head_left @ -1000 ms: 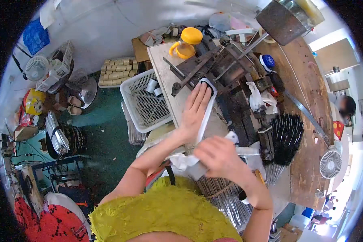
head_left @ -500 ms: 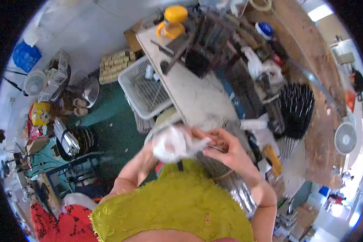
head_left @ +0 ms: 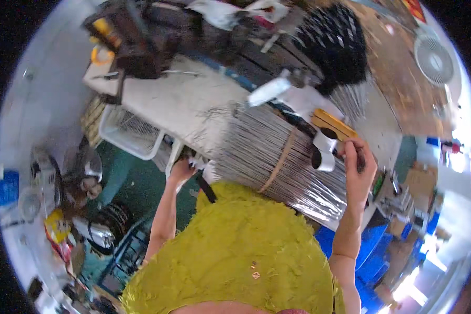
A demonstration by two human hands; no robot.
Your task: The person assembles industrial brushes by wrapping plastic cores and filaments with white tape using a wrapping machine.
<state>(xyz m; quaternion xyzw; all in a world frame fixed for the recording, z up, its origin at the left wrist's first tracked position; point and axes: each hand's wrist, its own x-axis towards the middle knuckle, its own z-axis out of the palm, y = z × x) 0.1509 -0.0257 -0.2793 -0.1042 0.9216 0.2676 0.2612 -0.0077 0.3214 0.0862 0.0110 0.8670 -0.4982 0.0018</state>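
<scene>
My right hand (head_left: pixel 360 163) is raised over the right end of the table, fingers and thumb pinched at the edge of a pair of short white rolls (head_left: pixel 326 161) with dark round ends. Below the rolls lies a wide bundle of thin grey metal rods (head_left: pixel 251 152), with a tan band (head_left: pixel 281 161) across it. My left hand (head_left: pixel 181 170) is low at the table's left edge, fingers curled beside a white rim and some crumpled white material (head_left: pixel 198 160). What it grips there is blurred.
A white plastic basket (head_left: pixel 121 137) stands left of the pale table (head_left: pixel 167 104). Dark machinery (head_left: pixel 136 36) covers the table's far side. A yellow block (head_left: pixel 329 123), a white packet (head_left: pixel 269 91) and a bundle of black rods (head_left: pixel 332 47) lie beyond the grey rods. Blue boxes (head_left: pixel 369 251) sit lower right.
My hands have moved apart from the white crumpled material they held together. The left went down to the table's left edge, the right out to the white rolls. The view has turned rightward.
</scene>
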